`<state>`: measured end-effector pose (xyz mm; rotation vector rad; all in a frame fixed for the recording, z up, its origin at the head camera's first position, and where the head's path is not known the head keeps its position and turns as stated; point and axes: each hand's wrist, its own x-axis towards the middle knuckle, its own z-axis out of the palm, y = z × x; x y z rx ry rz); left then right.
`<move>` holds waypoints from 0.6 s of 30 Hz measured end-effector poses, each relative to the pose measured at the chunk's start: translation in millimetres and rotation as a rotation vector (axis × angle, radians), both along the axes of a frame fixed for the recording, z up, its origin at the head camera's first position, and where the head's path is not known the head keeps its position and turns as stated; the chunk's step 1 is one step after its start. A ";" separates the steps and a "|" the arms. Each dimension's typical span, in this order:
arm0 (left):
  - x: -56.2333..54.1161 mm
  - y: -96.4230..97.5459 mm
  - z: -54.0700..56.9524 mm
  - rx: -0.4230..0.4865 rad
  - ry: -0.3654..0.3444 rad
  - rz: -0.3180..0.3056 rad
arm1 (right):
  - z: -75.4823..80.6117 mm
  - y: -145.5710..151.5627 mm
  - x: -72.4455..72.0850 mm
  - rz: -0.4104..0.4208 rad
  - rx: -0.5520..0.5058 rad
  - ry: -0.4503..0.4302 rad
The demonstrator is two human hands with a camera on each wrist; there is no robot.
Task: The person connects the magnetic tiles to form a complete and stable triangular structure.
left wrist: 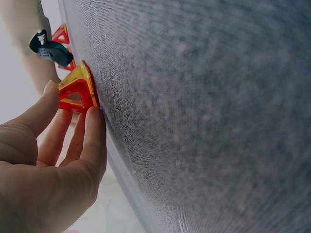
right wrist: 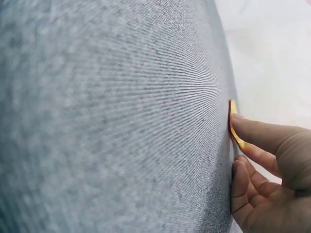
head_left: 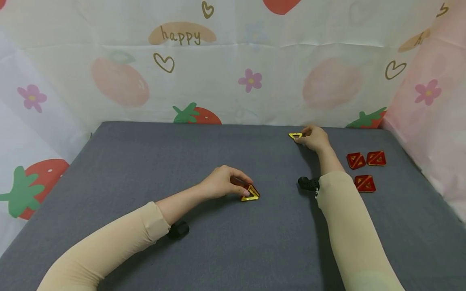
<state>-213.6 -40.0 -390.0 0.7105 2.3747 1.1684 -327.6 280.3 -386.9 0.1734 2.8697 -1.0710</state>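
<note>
In the middle of the table, my left hand [head_left: 223,182] pinches a small pyramid of yellow and red triangular frame tiles [head_left: 251,194] between thumb and fingers. The left wrist view shows a red face and a yellow face of this pyramid [left wrist: 77,92] leaning together, its base against the cloth. Near the far edge, my right hand [head_left: 315,138] pinches a single yellow triangular tile [head_left: 293,135] at one side. Seen from the right wrist, that tile [right wrist: 232,121] is nearly edge-on, close over the cloth, with the thumb on its face.
Right of my right forearm lie red triangular tiles in three groups: one near left [head_left: 356,160], one beside it [head_left: 376,158], and one nearer me [head_left: 365,183], partly behind the sleeve. Grey cloth [head_left: 164,161] covers the table. A printed curtain [head_left: 233,60] rises along its far edge.
</note>
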 end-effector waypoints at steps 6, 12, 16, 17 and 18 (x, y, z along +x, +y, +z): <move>0.0 -0.1 0.2 0.000 0.008 -0.007 | 1.0 -0.6 1.1 -0.022 -0.010 0.013; -0.1 -0.3 0.4 0.009 0.002 -0.010 | -0.4 1.0 -0.4 -0.039 -0.039 0.036; -0.9 -0.4 -0.8 0.014 -0.003 -0.013 | -0.6 3.0 -1.0 -0.069 -0.133 0.038; -1.0 -0.4 -0.8 0.014 -0.005 -0.011 | -0.4 3.7 -1.0 -0.072 -0.162 0.034; -1.1 -0.7 -0.9 0.014 -0.005 -0.010 | -0.2 4.6 -1.0 -0.075 -0.196 0.027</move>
